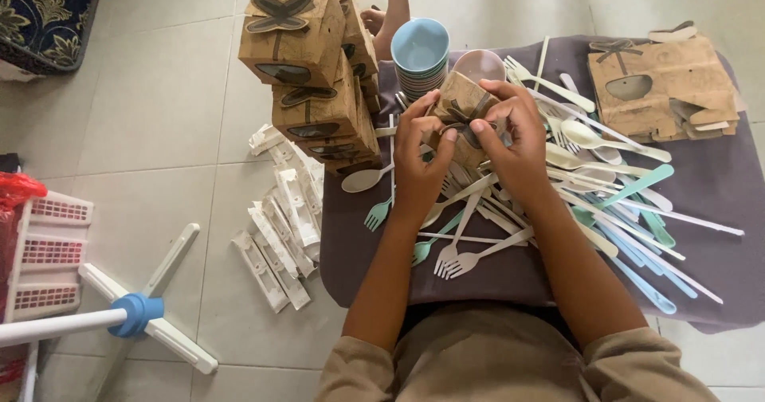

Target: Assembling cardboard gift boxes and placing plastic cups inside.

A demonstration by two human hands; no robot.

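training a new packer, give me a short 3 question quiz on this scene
1. True or false: both hands grip the small brown box.
2. The stack of finished boxes stands to which side of the left hand: A left, B right?
3. What colour is the top bowl in the stack beyond the right hand?

Key: 1 true; 2 A; 3 light blue.

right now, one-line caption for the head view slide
Both hands, left hand and right hand, grip a small brown box above scattered plastic cutlery.
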